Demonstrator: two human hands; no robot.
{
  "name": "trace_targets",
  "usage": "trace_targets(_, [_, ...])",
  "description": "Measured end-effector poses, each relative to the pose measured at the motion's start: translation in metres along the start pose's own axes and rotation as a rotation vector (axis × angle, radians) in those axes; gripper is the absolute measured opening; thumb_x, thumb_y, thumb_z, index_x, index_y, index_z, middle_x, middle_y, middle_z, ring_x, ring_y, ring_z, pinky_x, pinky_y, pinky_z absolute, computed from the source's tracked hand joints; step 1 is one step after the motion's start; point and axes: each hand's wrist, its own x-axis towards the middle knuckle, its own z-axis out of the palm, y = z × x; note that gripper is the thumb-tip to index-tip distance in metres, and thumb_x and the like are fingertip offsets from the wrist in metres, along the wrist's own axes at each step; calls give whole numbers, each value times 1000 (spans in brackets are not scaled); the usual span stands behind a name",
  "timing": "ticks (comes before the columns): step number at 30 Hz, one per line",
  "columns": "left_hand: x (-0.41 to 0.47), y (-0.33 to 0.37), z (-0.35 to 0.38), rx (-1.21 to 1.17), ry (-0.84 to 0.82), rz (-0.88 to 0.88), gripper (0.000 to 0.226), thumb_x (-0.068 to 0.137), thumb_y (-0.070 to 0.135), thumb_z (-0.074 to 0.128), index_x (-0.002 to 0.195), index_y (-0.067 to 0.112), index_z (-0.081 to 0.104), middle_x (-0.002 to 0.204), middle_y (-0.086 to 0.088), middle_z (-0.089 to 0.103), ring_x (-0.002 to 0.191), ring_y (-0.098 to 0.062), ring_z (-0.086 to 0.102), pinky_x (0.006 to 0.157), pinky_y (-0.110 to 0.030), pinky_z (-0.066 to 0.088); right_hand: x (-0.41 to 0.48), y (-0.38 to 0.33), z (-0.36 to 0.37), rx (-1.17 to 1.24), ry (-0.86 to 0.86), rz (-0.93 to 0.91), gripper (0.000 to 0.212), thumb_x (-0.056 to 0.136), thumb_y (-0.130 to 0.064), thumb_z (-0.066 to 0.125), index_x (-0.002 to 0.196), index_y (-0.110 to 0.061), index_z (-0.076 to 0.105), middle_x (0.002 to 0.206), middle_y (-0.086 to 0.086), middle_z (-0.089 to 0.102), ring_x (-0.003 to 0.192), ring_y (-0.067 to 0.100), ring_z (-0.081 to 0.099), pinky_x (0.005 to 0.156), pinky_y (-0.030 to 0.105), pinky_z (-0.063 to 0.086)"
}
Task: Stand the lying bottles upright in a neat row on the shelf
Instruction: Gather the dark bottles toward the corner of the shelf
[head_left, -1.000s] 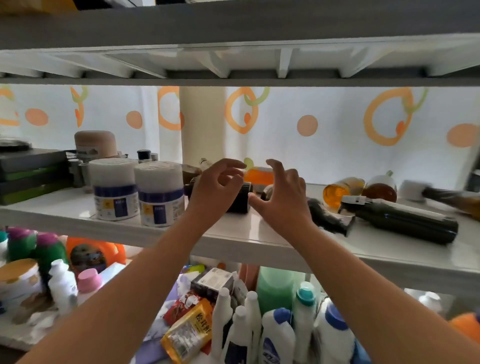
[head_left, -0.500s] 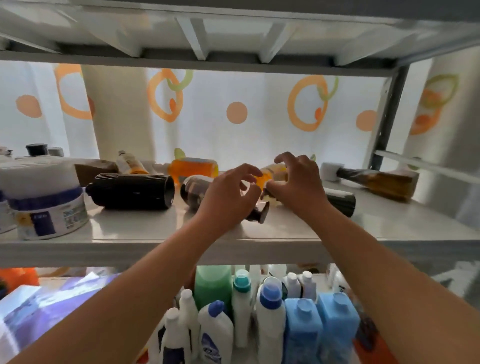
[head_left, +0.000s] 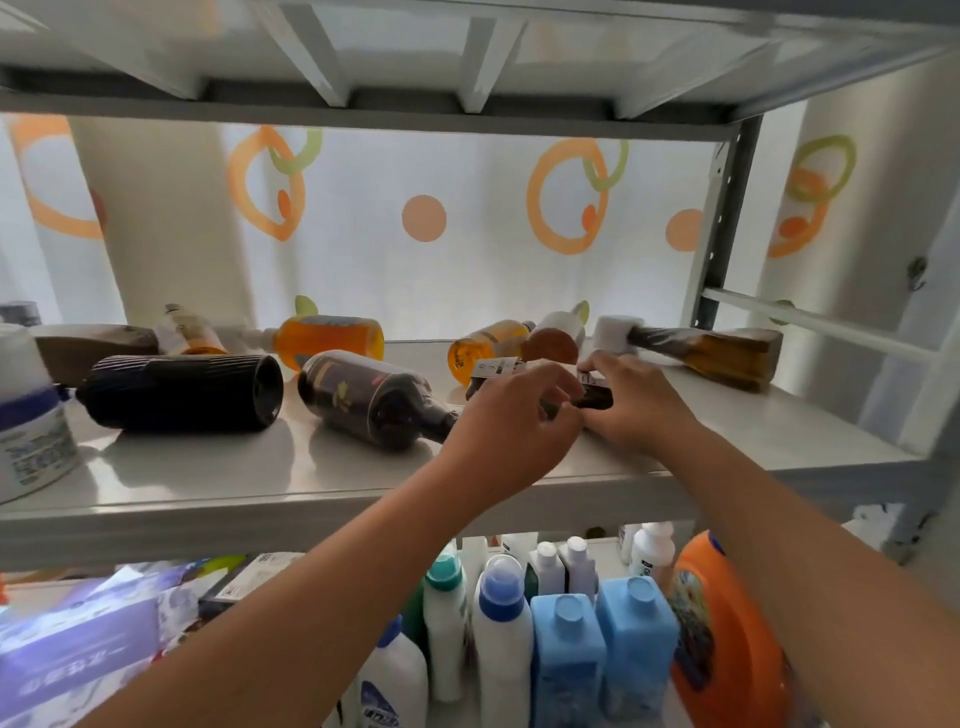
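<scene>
White shelf (head_left: 218, 467), right half, near front edge: both hands moved right from shelf middle onto lying dark bottle (head_left: 596, 398). Grip: right hand (head_left: 636, 410) curled round body; left hand (head_left: 511, 421) curled at neck end, hold not confirmable. Bottle still flat; uprighting judged about to start.

Orange jug (head_left: 722, 639) beside blue bottles (head_left: 569, 649)

Shelf (head_left: 218, 483) front free; dark btl (head_left: 374, 400) blocks mid; rear prob. crowded.
</scene>
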Motion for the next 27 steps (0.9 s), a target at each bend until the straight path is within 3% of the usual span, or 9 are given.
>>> trace_targets(4, [6, 2, 16, -54, -100, -100, 24, 88, 28, 53, 110, 28, 62, 87, 13, 61, 73, 2, 53, 67, -16, 41, -3, 5, -9, -26, -40, -22, 47, 77, -35, 69, 117, -25, 48, 120, 7, 52, 107, 23, 48, 88, 32, 42])
trace_targets(9, [10, 1, 33, -60, -148, -190, 26, 90, 27, 50, 113, 30, 62, 71, 15, 56, 67, 0, 50, 57, -18, 36, -20, 20, -22, -4, -16, -29, 47, 75, -29, 73, 116, -22, 51, 124, 6, 53, 110, 22, 47, 82, 25, 33])
trace_targets(13, [8, 8, 45, -46, -148, -171, 28, 92, 30, 48, 116, 29, 62, 94, 7, 63, 80, -6, 53, 65, -17, 40, -36, 37, -29, 29, 16, 12, 48, 75, -28, 74, 119, -23, 53, 126, 8, 50, 115, 25, 45, 92, 30, 36])
trace_targets(17, [6, 20, 61, 76, -208, -83, 32, 94, 34, 44, 120, 28, 61, 112, -2, 66, 95, -18, 59, 85, -33, 51, -46, 52, -33, 27, 82, 73, 50, 75, -27, 74, 120, -23, 52, 124, 9, 50, 114, 27, 45, 92, 34, 39])
trace_targets(21, [14, 31, 72, 156, -304, -17, 36, 96, 33, 40, 126, 24, 57, 121, -7, 63, 106, -23, 56, 92, -35, 46, -54, 68, -40, -28, 143, 141, 50, 76, -31, 73, 121, -23, 52, 120, 10, 51, 111, 26, 46, 87, 29, 36])
trace_targets(27, [36, 42, 89, 128, -404, -28, 41, 98, 36, 37, 134, 22, 49, 136, -7, 53, 122, -24, 48, 101, -35, 39, -65, 86, -56, -42, 208, 272, 57, 72, -52, 71, 120, -24, 57, 116, 10, 57, 106, 27, 51, 81, 29, 38])
